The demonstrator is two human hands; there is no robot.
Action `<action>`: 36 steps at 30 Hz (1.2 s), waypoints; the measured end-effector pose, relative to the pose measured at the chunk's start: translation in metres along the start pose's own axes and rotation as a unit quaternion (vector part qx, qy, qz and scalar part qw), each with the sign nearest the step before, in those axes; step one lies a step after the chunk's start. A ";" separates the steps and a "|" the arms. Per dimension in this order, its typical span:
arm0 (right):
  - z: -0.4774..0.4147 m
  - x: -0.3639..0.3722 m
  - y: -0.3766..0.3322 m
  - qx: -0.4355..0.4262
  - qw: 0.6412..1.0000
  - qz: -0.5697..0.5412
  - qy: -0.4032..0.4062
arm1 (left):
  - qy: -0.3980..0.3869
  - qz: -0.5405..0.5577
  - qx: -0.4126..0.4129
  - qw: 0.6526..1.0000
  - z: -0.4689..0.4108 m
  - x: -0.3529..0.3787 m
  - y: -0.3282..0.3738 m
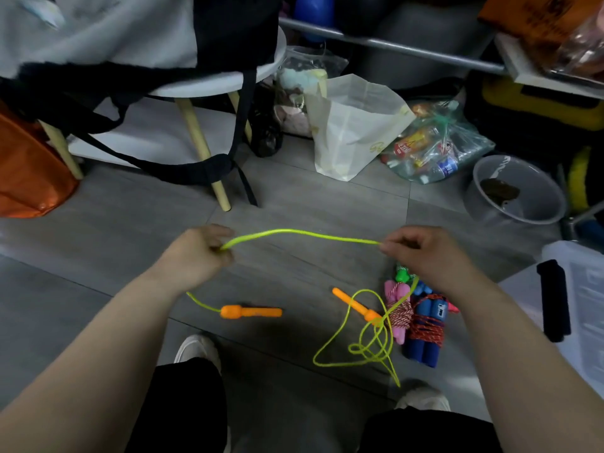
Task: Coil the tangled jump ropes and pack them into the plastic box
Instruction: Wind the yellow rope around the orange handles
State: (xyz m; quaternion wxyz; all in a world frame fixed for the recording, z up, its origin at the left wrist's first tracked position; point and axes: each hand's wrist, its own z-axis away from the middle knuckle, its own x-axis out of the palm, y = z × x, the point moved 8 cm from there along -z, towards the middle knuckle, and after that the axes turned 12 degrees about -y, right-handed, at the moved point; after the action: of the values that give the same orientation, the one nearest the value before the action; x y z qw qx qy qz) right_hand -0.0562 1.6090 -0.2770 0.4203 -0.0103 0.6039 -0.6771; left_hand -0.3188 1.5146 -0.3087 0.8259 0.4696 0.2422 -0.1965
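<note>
Item under handling: one yellow-green jump rope (pixel 307 233), a thin glossy cord with two orange handles. A span of it is stretched in a shallow arc between both hands, off the floor (pixel 294 197). From the left hand the cord drops to the first orange handle (pixel 251 312), which lies flat on the floor, below that hand. From the right hand the cord falls into a loose tangle of loops (pixel 366 348) on the floor, with the second orange handle (pixel 356 305) lying slantwise at the top of the tangle.

Adjacent items: a pink-handled rope (pixel 400 308) wound in red-and-white cord and a blue-handled rope (pixel 428 325) wound in red cord lie side by side, touching the tangle's right side. Both are bundled.

The plastic box (pixel 588 289), translucent with a black latch (pixel 554 299), sits at the right edge of the floor in view, near the bundles.

Hands: the left hand (pixel 202 253) is knuckles-up, fingers curled down, and grips the cord. The right hand (pixel 421 253) pinches the cord between thumb and fingertips, its other fingers curled. Both forearms are extended forward, level with each other and well apart.
</note>
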 end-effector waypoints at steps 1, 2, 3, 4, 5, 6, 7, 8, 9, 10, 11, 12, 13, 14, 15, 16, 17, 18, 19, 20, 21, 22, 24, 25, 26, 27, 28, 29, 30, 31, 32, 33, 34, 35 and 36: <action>0.000 0.009 -0.008 -0.012 1.000 -0.002 -0.016 | -0.053 0.028 0.030 0.998 0.001 0.015 0.011; 0.001 0.019 -0.016 -0.023 0.999 0.001 -0.036 | -0.107 0.060 0.063 0.990 0.003 0.031 0.023; 0.001 0.032 -0.022 -0.031 0.998 0.001 -0.060 | -0.153 0.080 0.095 0.980 0.008 0.047 0.037; 0.003 0.044 -0.028 -0.040 0.996 -0.002 -0.081 | -0.182 0.097 0.122 0.971 0.011 0.061 0.047; 0.004 0.056 -0.033 -0.051 0.994 -0.012 -0.097 | -0.187 0.113 0.143 0.965 0.014 0.071 0.055; 0.004 0.064 -0.037 -0.063 0.992 -0.025 -0.104 | -0.171 0.111 0.160 0.966 0.014 0.076 0.059; 0.004 0.070 -0.040 -0.071 0.991 -0.039 -0.105 | -0.143 0.093 0.170 0.970 0.014 0.077 0.062; 0.004 0.074 -0.041 -0.077 0.991 -0.044 -0.102 | -0.125 0.075 0.175 0.974 0.013 0.077 0.060; 0.004 0.077 -0.041 -0.077 0.991 -0.046 -0.102 | -0.123 0.066 0.173 0.975 0.012 0.077 0.058; 0.003 0.079 -0.039 -0.070 0.991 -0.047 -0.106 | -0.129 0.067 0.166 0.975 0.012 0.077 0.056; 0.002 0.080 -0.037 -0.059 0.991 -0.042 -0.115 | -0.131 0.074 0.158 0.976 0.011 0.072 0.052; 0.001 0.080 -0.033 -0.047 0.990 -0.023 -0.130 | -0.119 0.077 0.146 0.979 0.010 0.064 0.049; 0.000 0.078 -0.028 -0.033 0.989 0.010 -0.145 | -0.078 0.074 0.128 0.986 0.007 0.050 0.043; -0.002 0.072 -0.021 -0.017 0.986 0.058 -0.152 | -0.018 0.072 0.104 0.992 0.005 0.031 0.035; -0.004 0.062 -0.012 0.004 0.983 0.108 -0.146 | 0.055 0.072 0.073 0.993 0.004 0.008 0.022; -0.005 0.048 -0.002 0.027 0.981 0.145 -0.126 | 0.127 0.075 0.035 0.988 0.008 -0.015 0.008; -0.006 0.031 0.009 0.053 0.982 0.153 -0.095 | 0.182 0.069 -0.002 0.981 0.011 -0.034 -0.004; -0.005 0.014 0.018 0.074 0.987 0.127 -0.060 | 0.202 0.050 -0.041 0.977 0.012 -0.044 -0.016; -0.002 0.001 0.022 0.083 0.993 0.083 -0.025 | 0.189 -0.001 -0.079 0.979 0.009 -0.044 -0.024; -0.001 -0.005 0.021 0.077 0.996 0.042 0.001 | 0.147 -0.081 -0.108 0.980 0.007 -0.037 -0.024; 0.000 -0.004 0.015 0.063 0.998 0.021 0.003 | 0.105 -0.154 -0.102 0.977 0.004 -0.024 -0.018; -0.001 0.004 0.006 0.042 0.999 0.019 -0.019 | 0.072 -0.185 -0.059 0.978 0.003 -0.008 -0.004; -0.002 0.036 -0.014 0.003 0.994 0.043 -0.099 | 0.007 -0.157 0.103 0.982 0.007 0.030 0.037; -0.001 0.054 -0.023 -0.014 0.989 0.048 -0.137 | -0.030 -0.119 0.166 0.978 0.011 0.047 0.054; 0.001 0.068 -0.030 -0.031 0.985 0.043 -0.163 | -0.077 -0.080 0.204 0.973 0.015 0.062 0.065; 0.001 0.075 -0.034 -0.043 0.984 0.034 -0.170 | -0.127 -0.062 0.210 0.968 0.017 0.076 0.069; 0.001 0.076 -0.037 -0.046 0.985 0.024 -0.164 | -0.161 -0.060 0.195 0.966 0.017 0.084 0.067; 0.000 0.073 -0.036 -0.043 0.987 0.012 -0.154 | -0.160 -0.073 0.186 0.967 0.014 0.084 0.062; 0.000 0.068 -0.034 -0.038 0.988 -0.001 -0.148 | -0.153 -0.094 0.171 0.969 0.011 0.081 0.057; -0.001 0.063 -0.031 -0.033 0.989 -0.008 -0.143 | -0.135 -0.096 0.156 0.974 0.007 0.073 0.052; -0.002 0.057 -0.028 -0.028 0.990 -0.002 -0.139 | -0.114 -0.081 0.138 0.980 0.004 0.061 0.047; -0.003 0.051 -0.023 -0.021 0.991 0.015 -0.131 | -0.091 -0.070 0.124 0.986 0.000 0.049 0.041; -0.005 0.042 -0.017 -0.009 0.993 0.035 -0.117 | -0.064 -0.061 0.099 0.991 -0.004 0.035 0.030; -0.006 0.032 -0.009 0.005 0.994 0.047 -0.094 | -0.033 -0.049 0.067 0.996 -0.007 0.020 0.018; -0.006 0.020 -0.001 0.020 0.996 0.050 -0.065 | 0.000 -0.045 0.028 0.999 -0.008 0.006 0.006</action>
State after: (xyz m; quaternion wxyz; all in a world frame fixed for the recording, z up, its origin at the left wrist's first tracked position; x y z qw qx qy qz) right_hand -0.0731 1.6024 -0.2874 0.4921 -0.0154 0.5617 -0.6649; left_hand -0.3124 1.5238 -0.3118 0.8030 0.4809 0.2574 -0.2403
